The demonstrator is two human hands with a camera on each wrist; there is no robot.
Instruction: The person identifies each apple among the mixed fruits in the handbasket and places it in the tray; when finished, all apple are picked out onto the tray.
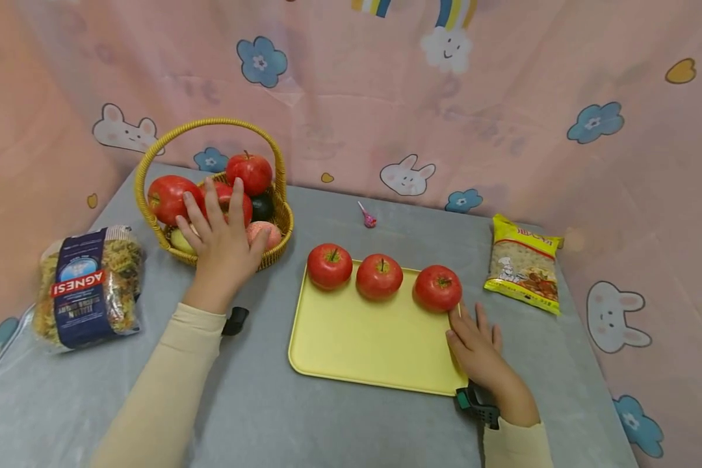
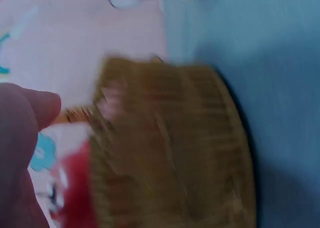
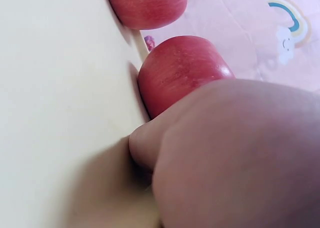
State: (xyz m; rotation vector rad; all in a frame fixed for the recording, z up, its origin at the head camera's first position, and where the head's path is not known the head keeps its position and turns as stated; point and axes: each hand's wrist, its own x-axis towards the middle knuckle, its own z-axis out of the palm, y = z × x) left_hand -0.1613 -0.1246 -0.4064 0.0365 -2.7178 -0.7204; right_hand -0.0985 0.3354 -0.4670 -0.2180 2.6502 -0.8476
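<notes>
My left hand (image 1: 223, 253) is over the front of a yellow woven basket (image 1: 286, 221), fingers spread. Whether it touches the fruit there cannot be told. The basket holds several red apples (image 1: 250, 173), a dark round fruit (image 1: 262, 208), a pinkish fruit (image 1: 267, 233) and a partly hidden pale green fruit (image 1: 181, 242). In the left wrist view the basket's side (image 2: 170, 148) is blurred. My right hand (image 1: 481, 351) rests at the right edge of a yellow tray (image 1: 368, 344), fingertips close to the rightmost apple (image 1: 438, 288). Two more apples (image 1: 379, 277) sit along the tray's back edge.
On the far left lies a bag of pasta (image 1: 88, 286). A yellow food packet (image 1: 524, 265) lies at the right, and a small wrapped lollipop (image 1: 369, 219) lies behind the tray. A pink patterned cloth (image 1: 339, 117) hangs behind the grey table (image 1: 257, 403).
</notes>
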